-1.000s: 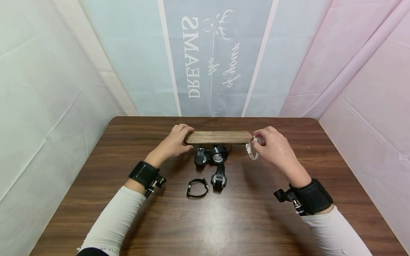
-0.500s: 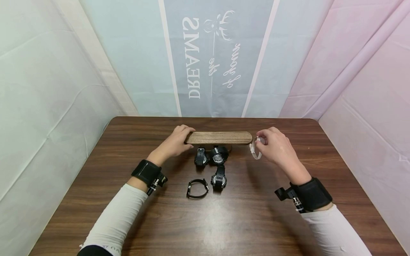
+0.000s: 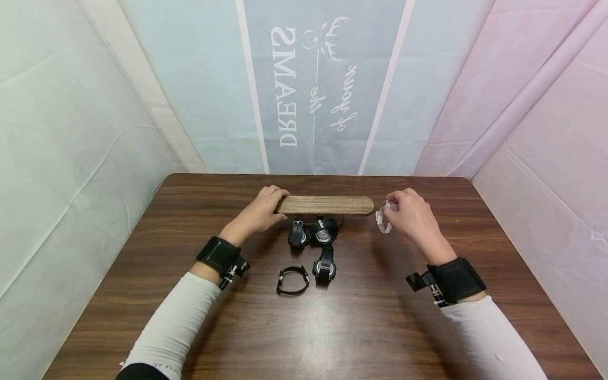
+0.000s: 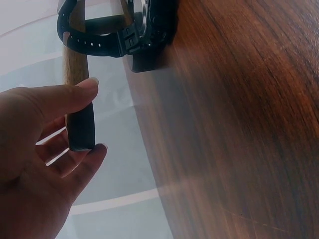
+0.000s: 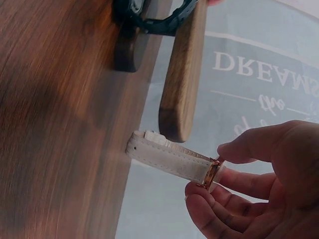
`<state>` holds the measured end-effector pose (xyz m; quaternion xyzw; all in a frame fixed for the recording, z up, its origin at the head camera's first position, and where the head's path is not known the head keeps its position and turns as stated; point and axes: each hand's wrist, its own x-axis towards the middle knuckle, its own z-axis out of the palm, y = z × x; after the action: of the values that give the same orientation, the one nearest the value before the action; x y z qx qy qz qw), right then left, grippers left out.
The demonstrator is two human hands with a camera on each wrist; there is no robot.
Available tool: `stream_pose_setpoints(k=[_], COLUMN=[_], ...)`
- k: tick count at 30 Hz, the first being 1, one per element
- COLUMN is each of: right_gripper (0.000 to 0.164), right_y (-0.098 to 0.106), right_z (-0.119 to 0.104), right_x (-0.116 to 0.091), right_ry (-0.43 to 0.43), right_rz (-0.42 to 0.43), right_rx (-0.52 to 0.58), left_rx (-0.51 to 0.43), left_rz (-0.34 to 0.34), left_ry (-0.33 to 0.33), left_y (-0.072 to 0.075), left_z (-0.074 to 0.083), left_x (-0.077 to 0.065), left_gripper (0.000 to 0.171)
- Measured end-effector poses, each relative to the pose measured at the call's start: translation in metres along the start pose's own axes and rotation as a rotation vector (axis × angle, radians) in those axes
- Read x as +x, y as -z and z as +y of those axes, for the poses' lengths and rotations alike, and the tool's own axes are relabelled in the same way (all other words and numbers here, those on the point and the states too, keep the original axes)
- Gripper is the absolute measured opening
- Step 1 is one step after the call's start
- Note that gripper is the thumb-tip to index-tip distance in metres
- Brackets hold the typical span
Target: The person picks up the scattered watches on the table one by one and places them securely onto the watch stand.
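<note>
A wooden watch stand's bar (image 3: 325, 205) runs crosswise near the table's far side. My left hand (image 3: 259, 211) grips its left end, with thumb and fingers on either side of the bar tip (image 4: 79, 124). My right hand (image 3: 414, 215) pinches a white-strapped wristwatch (image 5: 169, 155) by its rose-gold case. The buckled strap loop hangs just off the bar's free right end. A black watch (image 3: 298, 233) and a second black watch (image 3: 325, 230) are at the bar; in the left wrist view a black strap (image 4: 94, 45) loops round it.
On the brown wooden table (image 3: 190, 327), another black watch (image 3: 325, 265) stands in front of the stand. Beside it lies a thin black wristband (image 3: 292, 279) in a closed loop. Fabric curtains (image 3: 313, 105) rise behind the far edge.
The white watch and my right hand have moved right, from overlapping the bar's end to a small gap beyond it. My left hand has stayed on the bar with barely any shift.
</note>
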<state>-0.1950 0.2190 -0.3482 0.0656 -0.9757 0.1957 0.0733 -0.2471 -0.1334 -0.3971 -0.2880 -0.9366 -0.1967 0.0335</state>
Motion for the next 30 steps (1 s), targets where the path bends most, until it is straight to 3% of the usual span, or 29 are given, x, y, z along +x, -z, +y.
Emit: stream_pose_setpoints(k=[10,30], right_gripper=[0.034,0.033], right_y=[-0.008,-0.029], right_z=[0.004,-0.012], right_x=[0.015,0.033], right_ry=[-0.068,-0.069], right_rz=[0.014,0.085], right_rx=[0.019,0.024], left_rx=[-0.001,0.008], left_rz=[-0.007,0.0], left_ry=[0.012,0.004], left_y=[-0.001,-0.001], left_z=[0.0,0.0], left_x=[0.0,0.0], left_gripper=[0.056,0.055])
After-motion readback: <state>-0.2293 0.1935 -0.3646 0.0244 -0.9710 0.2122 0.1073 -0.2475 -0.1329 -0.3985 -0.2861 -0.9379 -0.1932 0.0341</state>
